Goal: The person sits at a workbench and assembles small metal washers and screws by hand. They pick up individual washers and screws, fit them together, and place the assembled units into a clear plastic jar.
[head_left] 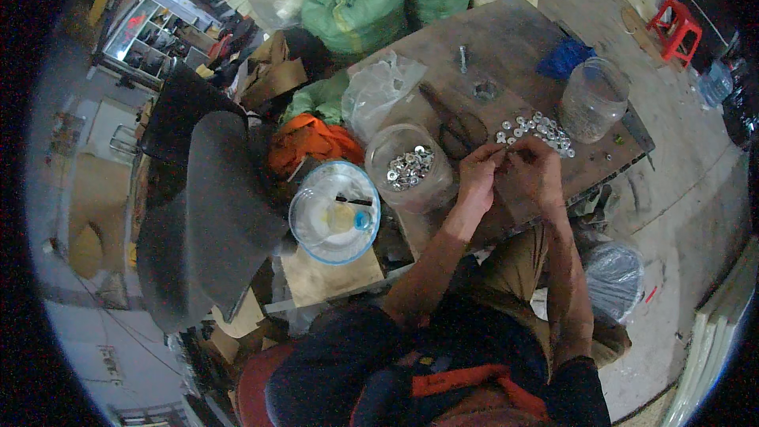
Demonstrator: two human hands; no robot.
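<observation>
Cluttered wooden table; left hand, right hand fingers pinched together, contents unclear; washers behind, jar left.

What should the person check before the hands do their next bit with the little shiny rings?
1. Both hands at the work: left hand and right hand meet over the wooden table. Ok.
2. What the fingertips pinch: too small to see. Cannot tell.
3. Loose washers lie close to the hands. Ok.
4. Open jar of washers stands upright beside the left hand. Ok.
5. Second clear jar stands upright, apart from the hands. Ok.
</observation>
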